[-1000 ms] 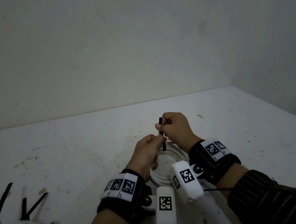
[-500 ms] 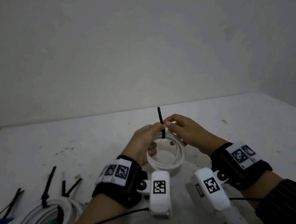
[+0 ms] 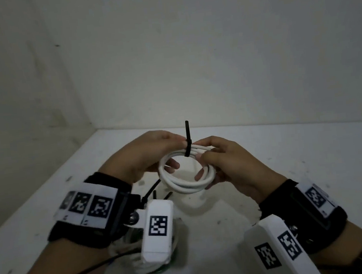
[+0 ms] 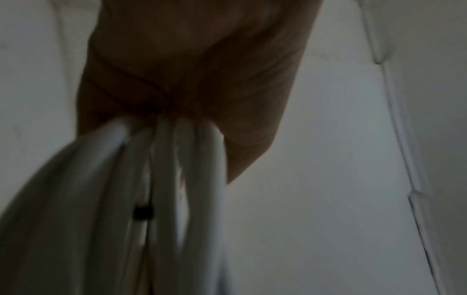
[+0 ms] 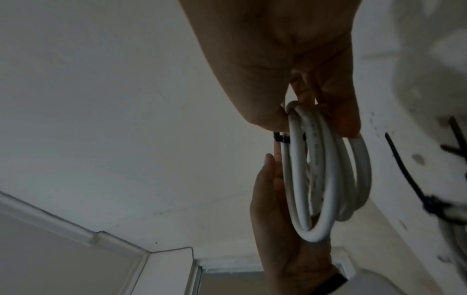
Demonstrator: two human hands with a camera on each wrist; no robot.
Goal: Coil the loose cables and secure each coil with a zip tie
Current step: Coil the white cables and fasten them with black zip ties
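Observation:
Both hands hold a small white cable coil [image 3: 188, 186] in the air above the table. A black zip tie [image 3: 187, 150] wraps the coil's top, and its tail stands straight up, free of both hands. My left hand [image 3: 178, 152] grips the coil just left of the tie, thumb inside the loop. My right hand [image 3: 199, 155] pinches the coil just right of the tie, with lower fingers on the loop's right side. The right wrist view shows the coil [image 5: 326, 179] edge-on with the tie head [image 5: 281, 138]. The left wrist view is blurred, showing cable strands [image 4: 164, 179] under the palm.
A larger tied bundle of white and green cable [image 3: 144, 267] lies on the white table [image 3: 301, 168] under my left wrist, black tie tails [image 3: 153, 187] sticking out. Walls meet in a corner behind the table, at left.
The coil has risen off the table. My right hand let go of the tie's tail and now holds the coil. The head view swung left, closer to the hands.

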